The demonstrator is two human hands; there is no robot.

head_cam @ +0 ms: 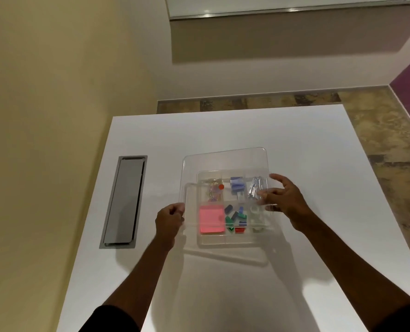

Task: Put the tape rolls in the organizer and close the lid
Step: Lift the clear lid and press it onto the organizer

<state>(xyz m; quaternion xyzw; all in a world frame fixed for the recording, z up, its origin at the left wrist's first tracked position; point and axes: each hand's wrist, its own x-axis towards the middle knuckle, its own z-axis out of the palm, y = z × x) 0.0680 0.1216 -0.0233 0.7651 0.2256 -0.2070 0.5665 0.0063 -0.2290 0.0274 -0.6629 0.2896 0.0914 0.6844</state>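
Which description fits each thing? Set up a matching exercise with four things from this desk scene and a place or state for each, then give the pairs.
1. clear lid
2. pink sticky notes
3. grey panel
4. left hand

A. set into the table, left of the organizer
B. held over the organizer by both hands
C. lying in a near-left compartment
D. gripping the lid's left edge

Pairs: 1-B, 2-C, 3-A, 4-D

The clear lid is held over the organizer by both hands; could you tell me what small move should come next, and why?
Probably slide the lid toward the person and lower it: both hands, left and right, grip its sides, but it sits offset toward the far-left of the organizer, leaving the near edge uncovered.
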